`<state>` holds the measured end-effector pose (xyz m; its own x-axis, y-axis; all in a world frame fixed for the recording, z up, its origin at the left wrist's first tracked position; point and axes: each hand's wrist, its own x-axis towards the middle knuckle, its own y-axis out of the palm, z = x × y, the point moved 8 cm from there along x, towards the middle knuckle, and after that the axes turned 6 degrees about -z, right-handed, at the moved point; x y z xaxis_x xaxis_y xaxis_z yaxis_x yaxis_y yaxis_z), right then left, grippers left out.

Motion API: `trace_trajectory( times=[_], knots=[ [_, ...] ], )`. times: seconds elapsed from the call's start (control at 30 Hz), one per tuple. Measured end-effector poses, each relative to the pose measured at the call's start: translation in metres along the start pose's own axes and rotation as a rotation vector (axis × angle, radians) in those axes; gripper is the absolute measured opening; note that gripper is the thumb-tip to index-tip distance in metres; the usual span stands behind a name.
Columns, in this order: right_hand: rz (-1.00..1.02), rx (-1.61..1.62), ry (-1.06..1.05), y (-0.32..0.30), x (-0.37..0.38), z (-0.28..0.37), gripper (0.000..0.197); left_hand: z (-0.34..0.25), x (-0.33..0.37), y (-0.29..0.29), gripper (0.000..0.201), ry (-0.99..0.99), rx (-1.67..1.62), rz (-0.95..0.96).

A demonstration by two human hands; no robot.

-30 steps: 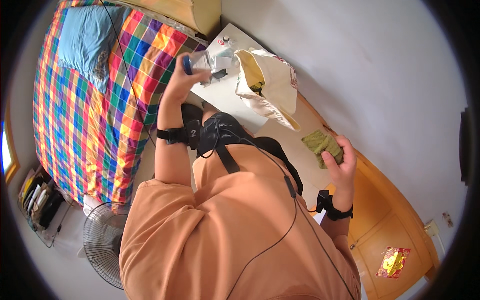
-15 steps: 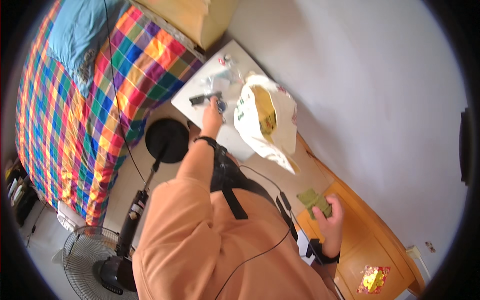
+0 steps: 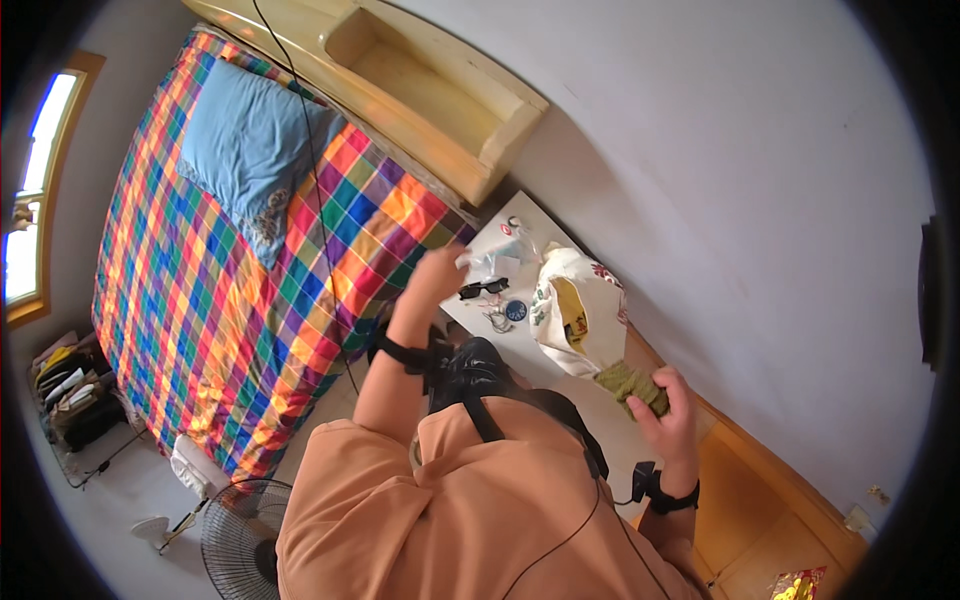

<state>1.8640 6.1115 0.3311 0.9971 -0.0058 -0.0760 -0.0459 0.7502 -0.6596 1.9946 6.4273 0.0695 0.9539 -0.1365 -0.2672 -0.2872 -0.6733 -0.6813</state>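
Observation:
My right hand grips an olive-green bundle with a ridged, folded surface, thumb on the near side and fingers on the far side. My left hand, smeared by motion, hovers by the left edge of a small white table; its fingers cannot be made out. Nearest to it on the tabletop lie black sunglasses. Beside these are a round dark-blue item and a pale coiled cable. A white cloth bag stands gaping on the table, with something yellow inside.
Clear plastic packaging lies farther back on the table. A bed with a checked cover and blue pillow fills the left. A fan stands lower left; an orange wooden cabinet is lower right. A black cord hangs down.
My left hand has come off the black item on the table and moved toward the bed side. The green bundle stays in my right hand. The view has shifted, showing more of the headboard and a window.

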Motion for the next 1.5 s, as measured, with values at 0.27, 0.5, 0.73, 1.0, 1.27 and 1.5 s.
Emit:
trace_trajectory(
  times=[0.27, 0.5, 0.73, 1.0, 1.27, 1.5],
  knots=[
    [-0.372, -0.228, -0.350, -0.049, 0.087, 0.071, 0.032, -0.084, 0.114, -0.226, 0.021, 0.370, 0.068, -0.679],
    [-0.896, -0.861, -0.924, -0.122, 0.132, 0.104, 0.029, -0.064, 0.206, -0.195, 0.026, 0.042, 0.378, -0.611],
    [-1.058, -1.226, -1.023, -0.110, 0.142, 0.105, 0.027, -0.061, 0.221, -0.187, 0.020, 0.015, 0.482, -0.712],
    [-1.048, -1.247, -1.054, -0.111, 0.146, 0.094, 0.031, -0.063, 0.197, -0.203, 0.018, 0.085, 0.271, -0.728],
    [-1.030, -1.278, -1.080, -0.117, 0.136, 0.089, 0.035, -0.052, 0.052, -0.139, 0.014, 0.074, -0.457, -0.770],
    [-0.979, -1.187, -1.096, -0.120, 0.141, 0.086, 0.036, -0.016, 0.054, -0.005, 0.028, -0.392, -0.924, -0.340]
  ],
)
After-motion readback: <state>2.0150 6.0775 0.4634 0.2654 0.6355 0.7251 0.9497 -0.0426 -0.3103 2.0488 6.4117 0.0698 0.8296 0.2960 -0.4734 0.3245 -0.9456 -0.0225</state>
